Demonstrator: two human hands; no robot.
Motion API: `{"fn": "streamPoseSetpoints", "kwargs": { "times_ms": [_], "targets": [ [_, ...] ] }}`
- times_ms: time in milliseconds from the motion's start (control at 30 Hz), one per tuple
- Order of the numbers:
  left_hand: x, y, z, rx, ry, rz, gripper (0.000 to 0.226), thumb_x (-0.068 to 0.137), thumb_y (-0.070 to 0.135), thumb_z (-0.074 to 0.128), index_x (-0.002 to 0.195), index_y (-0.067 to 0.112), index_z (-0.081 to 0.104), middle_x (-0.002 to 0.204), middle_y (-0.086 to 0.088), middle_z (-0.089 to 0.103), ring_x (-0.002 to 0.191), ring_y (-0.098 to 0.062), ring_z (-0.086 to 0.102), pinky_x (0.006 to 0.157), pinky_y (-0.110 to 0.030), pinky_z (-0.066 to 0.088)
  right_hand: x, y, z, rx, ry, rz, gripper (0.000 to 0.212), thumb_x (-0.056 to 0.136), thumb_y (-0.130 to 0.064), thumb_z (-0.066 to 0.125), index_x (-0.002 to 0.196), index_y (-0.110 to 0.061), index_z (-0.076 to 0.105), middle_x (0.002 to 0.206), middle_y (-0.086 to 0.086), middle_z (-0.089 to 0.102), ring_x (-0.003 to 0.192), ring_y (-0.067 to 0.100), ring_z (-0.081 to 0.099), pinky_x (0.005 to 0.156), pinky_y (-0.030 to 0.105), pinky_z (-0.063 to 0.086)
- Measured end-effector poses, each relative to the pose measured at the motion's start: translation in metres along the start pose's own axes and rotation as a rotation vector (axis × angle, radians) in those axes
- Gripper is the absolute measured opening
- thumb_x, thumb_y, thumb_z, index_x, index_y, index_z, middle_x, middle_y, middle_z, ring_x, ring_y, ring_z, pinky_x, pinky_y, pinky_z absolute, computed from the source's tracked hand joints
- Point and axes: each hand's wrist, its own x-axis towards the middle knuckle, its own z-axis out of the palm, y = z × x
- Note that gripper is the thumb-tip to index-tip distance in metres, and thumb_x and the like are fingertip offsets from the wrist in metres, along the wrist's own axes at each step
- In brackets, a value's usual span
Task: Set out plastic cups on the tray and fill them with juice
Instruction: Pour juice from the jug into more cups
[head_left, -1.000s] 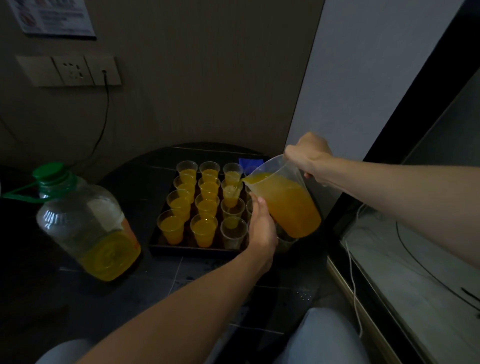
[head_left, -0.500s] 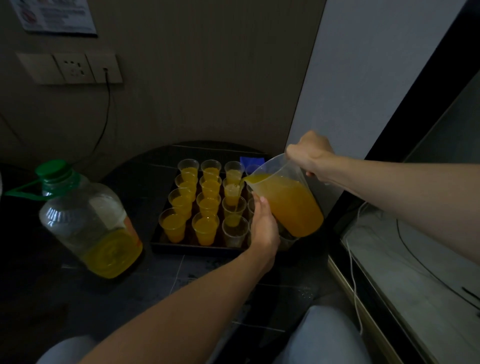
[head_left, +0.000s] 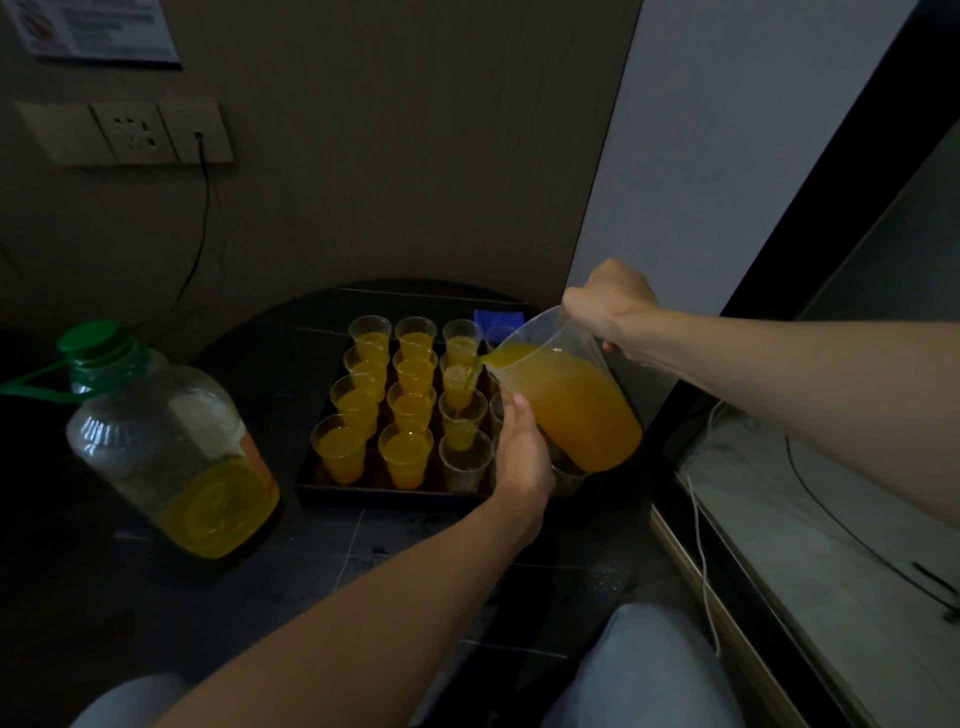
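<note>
A black tray on the dark table holds several clear plastic cups. The two left columns, such as one front cup, are full of orange juice. My right hand grips the handle of a clear pitcher of juice, tilted left. A thin stream runs from its spout into a cup in the third column. The front cup of that column looks nearly empty. My left hand rests against the pitcher's lower side, with its fingers partly hidden. The cups on the right lie behind the hand and pitcher.
A large plastic jug with a green cap stands left of the tray, with juice at its bottom. A blue object lies behind the tray. A wall with a socket and cable is behind. A pale ledge with wires runs on the right.
The pitcher stays tilted and juice keeps running into the same third-column cup. Both hands have hardly moved.
</note>
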Motion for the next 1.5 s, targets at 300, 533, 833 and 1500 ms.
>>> {"fn": "streamPoseSetpoints", "kwargs": {
  "times_ms": [300, 533, 833, 1500],
  "targets": [
    [-0.002, 0.004, 0.0, -0.047, -0.024, 0.006, 0.055, 0.105, 0.057, 0.026, 0.157, 0.051, 0.01, 0.164, 0.001, 0.029, 0.147, -0.026, 0.033, 0.121, -0.055, 0.026, 0.0, -0.003, 0.0, -0.005, 0.002, -0.004, 0.027, 0.098, -0.021, 0.058, 0.073, -0.014, 0.05, 0.077, 0.005, 0.055, 0.064, 0.017, 0.052, 0.049, 0.026, 0.035],
    [-0.004, 0.006, -0.001, -0.021, -0.028, 0.023, 0.055, 0.104, 0.059, 0.025, 0.157, 0.053, 0.009, 0.162, 0.002, 0.032, 0.145, -0.026, 0.036, 0.119, -0.056, 0.029, 0.0, -0.004, 0.0, 0.002, 0.017, 0.0, 0.026, 0.098, -0.022, 0.06, 0.075, -0.014, 0.051, 0.077, 0.004, 0.055, 0.067, 0.017, 0.055, 0.051, 0.027, 0.04],
    [-0.003, 0.002, -0.002, -0.039, -0.03, 0.002, 0.058, 0.103, 0.061, 0.026, 0.158, 0.049, 0.01, 0.164, 0.0, 0.03, 0.147, -0.026, 0.033, 0.121, -0.056, 0.027, -0.003, -0.005, 0.001, -0.007, 0.008, -0.009, 0.027, 0.099, -0.021, 0.058, 0.074, -0.013, 0.05, 0.077, 0.005, 0.056, 0.065, 0.016, 0.053, 0.049, 0.025, 0.036],
    [0.007, -0.008, 0.001, -0.007, -0.024, -0.025, 0.062, 0.098, 0.069, 0.029, 0.156, 0.051, 0.016, 0.159, -0.003, 0.039, 0.146, -0.036, 0.036, 0.118, -0.061, 0.022, 0.0, 0.002, -0.001, -0.021, 0.011, -0.003, 0.029, 0.101, -0.022, 0.055, 0.074, -0.013, 0.049, 0.075, 0.005, 0.053, 0.065, 0.017, 0.053, 0.049, 0.027, 0.035]
  ]
}}
